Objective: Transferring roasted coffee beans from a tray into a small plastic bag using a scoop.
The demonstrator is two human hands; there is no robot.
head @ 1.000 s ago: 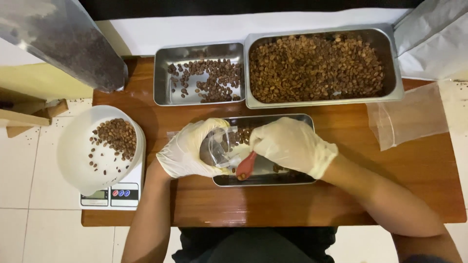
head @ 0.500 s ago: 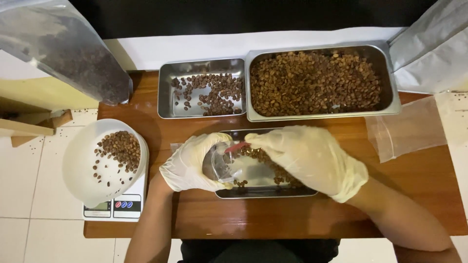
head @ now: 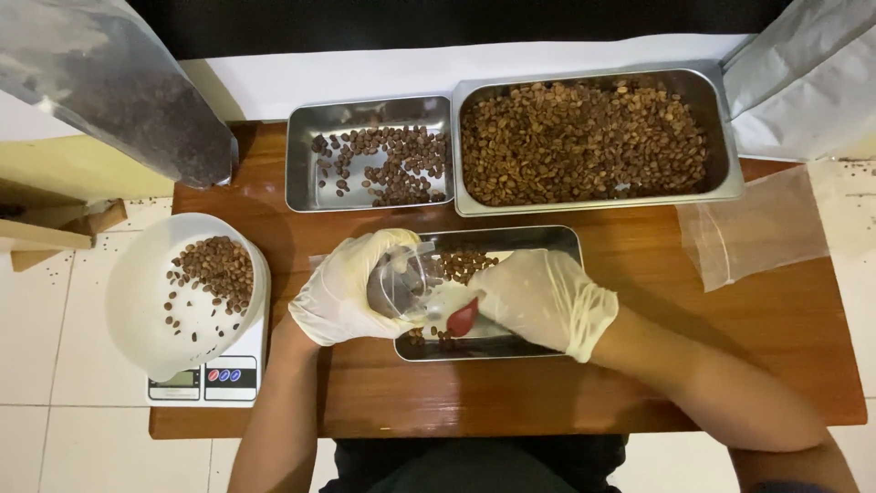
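Both my hands wear pale gloves over a small steel tray point(head: 547, 239) of brown beans on the wooden table point(head: 639, 383). My left hand point(head: 351, 288) grips a clear plastic bag point(head: 411, 278) with its mouth turned toward the tray. My right hand point(head: 543, 297) holds a scoop with a red handle point(head: 462, 318), its tip at the bag's opening. The scoop's bowl is hidden by the bag and my fingers. A few beans point(head: 465, 263) lie in the tray behind the bag.
A large steel pan point(head: 730, 178) full of beans and a smaller pan point(head: 301, 187) with a few sit at the back. A white bowl point(head: 137, 301) of beans rests on a scale point(head: 205, 383) at left. Bags stand at both back corners; an empty clear bag point(head: 757, 228) lies right.
My right hand drew back from over the tray toward the bag, bringing the red-handled scoop down to the bag's mouth. My left hand kept holding the bag.
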